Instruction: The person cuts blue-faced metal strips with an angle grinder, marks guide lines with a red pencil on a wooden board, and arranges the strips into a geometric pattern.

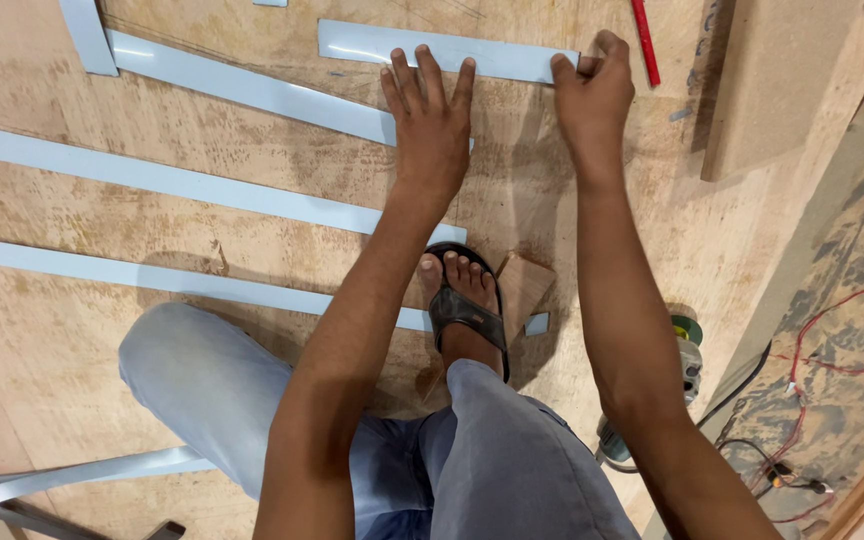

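Pressing left hand (432, 120), fingers spread flat, on pale strip (432, 50); right hand (592, 90) fingers apparently pinching strip end.

The left hand (430, 118) lay flat on the plywood sheet (252, 150), fingers over the near edge of the short strip (432, 48). The right hand (592, 95) pinched that strip's right end. Long strips (182, 182) ran leftward, one behind another. A foot in a sandal (464, 300) rested nearer, a wood block (524, 285) just right of it. A pencil (644, 40) lay right of the hands, a power tool (687, 350) and wires (832, 340) further right.
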